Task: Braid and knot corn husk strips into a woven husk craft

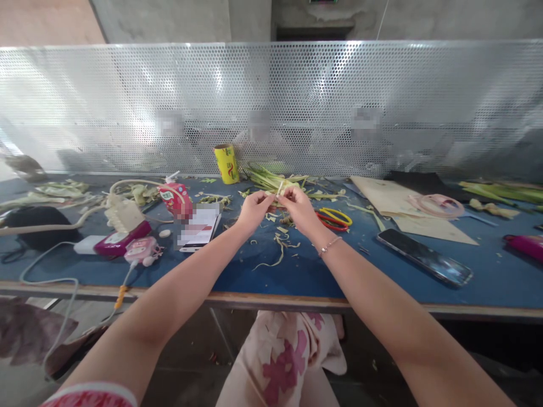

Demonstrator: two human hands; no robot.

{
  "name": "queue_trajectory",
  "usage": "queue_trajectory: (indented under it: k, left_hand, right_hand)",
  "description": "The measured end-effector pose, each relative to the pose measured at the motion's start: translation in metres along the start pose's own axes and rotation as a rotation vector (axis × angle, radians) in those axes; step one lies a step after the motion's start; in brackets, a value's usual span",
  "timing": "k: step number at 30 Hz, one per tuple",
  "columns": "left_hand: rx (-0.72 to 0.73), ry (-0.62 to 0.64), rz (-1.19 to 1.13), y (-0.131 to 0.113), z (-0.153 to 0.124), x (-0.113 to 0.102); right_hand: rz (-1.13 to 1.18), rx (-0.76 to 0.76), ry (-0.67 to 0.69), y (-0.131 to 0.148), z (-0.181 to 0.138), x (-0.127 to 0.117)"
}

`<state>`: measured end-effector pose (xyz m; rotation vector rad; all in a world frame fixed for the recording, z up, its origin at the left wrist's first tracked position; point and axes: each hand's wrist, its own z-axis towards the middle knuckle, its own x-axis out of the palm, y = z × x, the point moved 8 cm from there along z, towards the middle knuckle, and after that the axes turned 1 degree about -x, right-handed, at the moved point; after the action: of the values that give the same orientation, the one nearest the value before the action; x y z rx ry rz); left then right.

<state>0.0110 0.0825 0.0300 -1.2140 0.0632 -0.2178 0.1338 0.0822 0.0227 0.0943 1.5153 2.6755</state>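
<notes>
Over the middle of the blue table, my left hand (254,210) and my right hand (297,208) meet fingertip to fingertip. Both pinch a thin pale plant strip (280,187), whose short end sticks up between them. Its lower part is hidden by my fingers. Just behind lies a bunch of long green stalks (271,176). Beneath my hands are scattered scraps, among them a curled plant peeling (279,251). Close to my right hand on its right side rest scissors with yellow and red handles (337,217).
A yellow roll (227,164) stands by the perforated metal screen (305,85). Left are a pink drink carton (175,198), a phone-like white slab (201,226) and a power strip (125,215) with cables. Right are a dark phone (424,257) and cardboard sheets (382,198).
</notes>
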Motion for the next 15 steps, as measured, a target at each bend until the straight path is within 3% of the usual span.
queue_trajectory:
  k: [3, 7, 11, 15]
  left_hand:
    - [0.040, 0.003, 0.079, -0.006, -0.002, 0.000]
    - [0.060, 0.026, 0.179, -0.009, -0.002, 0.000]
    - [0.040, 0.073, 0.237, -0.003, 0.000, 0.003]
    - [0.033, 0.082, 0.258, 0.000, 0.001, 0.003]
  right_hand:
    - [0.094, 0.106, -0.048, -0.010, -0.001, 0.000]
    - [0.147, 0.239, -0.001, -0.021, -0.002, 0.006]
    - [0.024, 0.109, -0.066, -0.013, 0.002, -0.004]
    - [-0.067, -0.051, -0.014, 0.001, 0.003, -0.004]
